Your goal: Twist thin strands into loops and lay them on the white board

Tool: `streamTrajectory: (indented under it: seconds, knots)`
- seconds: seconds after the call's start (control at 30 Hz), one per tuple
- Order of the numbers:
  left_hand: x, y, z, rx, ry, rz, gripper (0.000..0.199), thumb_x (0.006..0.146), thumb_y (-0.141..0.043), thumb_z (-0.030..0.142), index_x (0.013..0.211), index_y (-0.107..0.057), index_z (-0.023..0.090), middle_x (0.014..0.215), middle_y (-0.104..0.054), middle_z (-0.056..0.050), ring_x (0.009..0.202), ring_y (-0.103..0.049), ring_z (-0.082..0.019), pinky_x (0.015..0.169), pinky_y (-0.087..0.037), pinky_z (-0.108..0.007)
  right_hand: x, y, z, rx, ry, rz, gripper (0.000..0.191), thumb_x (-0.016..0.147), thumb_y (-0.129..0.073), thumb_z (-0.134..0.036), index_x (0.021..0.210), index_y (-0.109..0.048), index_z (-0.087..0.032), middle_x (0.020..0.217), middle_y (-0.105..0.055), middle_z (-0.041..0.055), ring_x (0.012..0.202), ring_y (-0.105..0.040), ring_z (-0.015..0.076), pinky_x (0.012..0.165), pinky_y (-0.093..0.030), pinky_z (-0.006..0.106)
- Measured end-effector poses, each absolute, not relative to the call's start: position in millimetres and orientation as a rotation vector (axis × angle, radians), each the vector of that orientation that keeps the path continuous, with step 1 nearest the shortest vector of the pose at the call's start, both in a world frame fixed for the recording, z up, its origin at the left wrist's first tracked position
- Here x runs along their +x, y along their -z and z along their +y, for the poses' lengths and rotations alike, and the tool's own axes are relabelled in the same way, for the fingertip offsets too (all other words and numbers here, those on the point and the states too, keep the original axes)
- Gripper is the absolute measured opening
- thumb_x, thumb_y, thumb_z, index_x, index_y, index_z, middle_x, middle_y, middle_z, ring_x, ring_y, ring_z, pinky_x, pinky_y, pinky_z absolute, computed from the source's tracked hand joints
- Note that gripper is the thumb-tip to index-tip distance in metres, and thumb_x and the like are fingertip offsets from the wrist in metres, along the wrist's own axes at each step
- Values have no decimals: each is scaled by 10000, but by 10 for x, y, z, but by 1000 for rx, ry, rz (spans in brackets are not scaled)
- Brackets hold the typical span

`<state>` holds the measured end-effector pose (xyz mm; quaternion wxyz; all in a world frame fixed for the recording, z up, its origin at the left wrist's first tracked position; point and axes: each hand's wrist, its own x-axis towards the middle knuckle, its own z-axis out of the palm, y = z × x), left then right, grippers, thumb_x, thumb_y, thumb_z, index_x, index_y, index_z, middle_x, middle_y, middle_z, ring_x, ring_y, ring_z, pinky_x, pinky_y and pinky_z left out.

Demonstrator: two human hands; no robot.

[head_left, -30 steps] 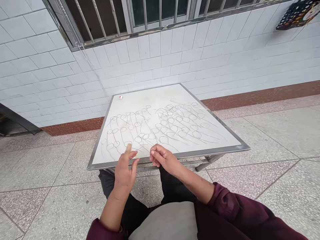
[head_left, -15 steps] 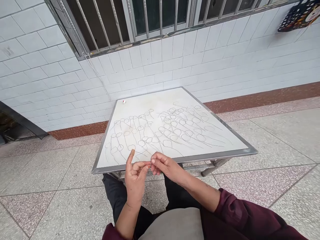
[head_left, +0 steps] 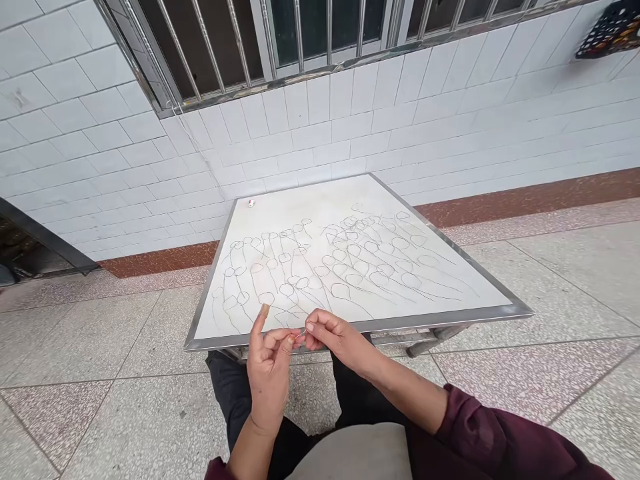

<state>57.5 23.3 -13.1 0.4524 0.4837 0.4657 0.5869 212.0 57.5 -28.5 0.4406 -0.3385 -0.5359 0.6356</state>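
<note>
My left hand [head_left: 269, 367] is closed in a pinch over the near edge of the table, one finger raised with a tan wrapping on its tip. My right hand [head_left: 336, 339] pinches just beside it, the fingertips almost meeting. Between them runs a short length of thin, pale wire-like strand [head_left: 301, 333]; most of it is hidden by the fingers. Beyond the hands, many thin dark looped strands [head_left: 341, 291] lie spread over the white tabletop [head_left: 310, 192], each with a ring at one end and a long tail.
A metal frame [head_left: 400, 322] edges the table, which stands against a white tiled wall [head_left: 280, 143]. A small white-and-red object [head_left: 251, 203] sits at the far left corner. Above is a barred window [head_left: 310, 33]; a dark patterned bag-like item [head_left: 610, 30] hangs at upper right.
The view has shifted slightly. Both hands stay pinched close together, with the right fingertips moved a little away from the left ones, showing the strand between them.
</note>
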Motion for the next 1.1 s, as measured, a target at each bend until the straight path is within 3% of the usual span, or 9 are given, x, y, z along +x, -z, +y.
streamTrajectory:
  seconds: [0.13, 0.37, 1.1]
  knots:
    - [538, 53, 281, 1243, -1389, 1225, 669, 849, -664, 269, 1434, -342, 307, 871, -711, 13, 886, -655, -128, 885, -471, -274, 2128, 307, 601, -866, -1557, -1369, 291, 893, -561, -483, 818, -542, -203, 700, -595, -23, 696, -555, 125, 732, -458, 291]
    - [532, 57, 356, 1191, -1393, 1216, 675, 834, -676, 270, 1428, -357, 298, 854, -706, 12, 810, -648, -114, 787, -483, -231, 2133, 308, 614, -901, -1536, -1326, 307, 884, -568, -496, 792, -539, -205, 691, -585, -24, 681, -534, 123, 716, -447, 285]
    - [475, 120, 303, 1258, -1297, 1247, 583, 824, -673, 292, 1370, -481, 219, 884, -755, -30, 825, -700, -155, 837, -541, -299, 2085, 279, 586, -791, -2004, -713, 300, 717, -785, -390, 801, -595, -174, 748, -693, 8, 548, -453, 65, 548, -279, 219]
